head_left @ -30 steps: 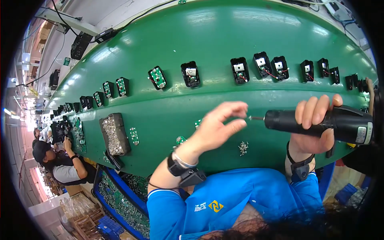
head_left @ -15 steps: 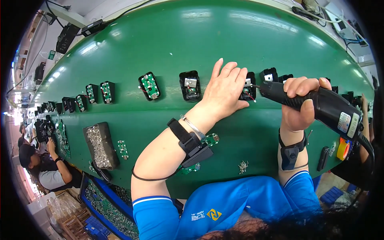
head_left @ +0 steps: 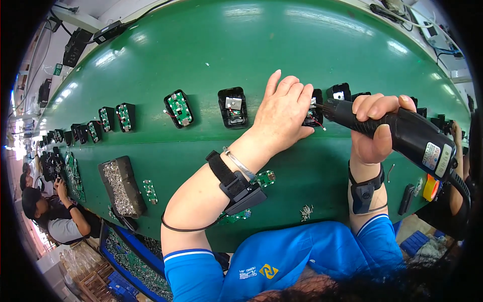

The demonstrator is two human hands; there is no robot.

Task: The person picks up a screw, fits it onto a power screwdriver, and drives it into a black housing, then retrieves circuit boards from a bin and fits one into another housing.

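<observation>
**A:** Largest item?

**B:** Counter (head_left: 211, 55), green, glossy, a moving belt by the look of it. It carries a row of small black housings, each with a green circuit board inside.

**A:** Next?

**B:** Electric screwdriver (head_left: 402, 133), black, stiff, likely the heaviest thing in use. The right hand (head_left: 375, 128) is wrapped closed round its barrel, fingers over the top, thumb below. Its long axis runs from lower right to upper left, tip pointing left into the housing; a cable trails from the rear end.

**A:** Best place to hold it?

**B:** On the barrel, as it is held now, clear of the tip.

**A:** And the workpiece?

**B:** Black housing (head_left: 314, 111), on the counter directly beneath the left hand (head_left: 282, 113). Probably light and rigid, liable to slide on the smooth belt; the board and thin red wire look fragile. The left hand lies flat, fingers together, pressing down on its edge.

**A:** Smaller items?

**B:** Tray of screws (head_left: 121, 183) at lower left; loose boards (head_left: 265, 178) by the left wrist; a little heap of screws (head_left: 306, 212) near the front edge.
</observation>
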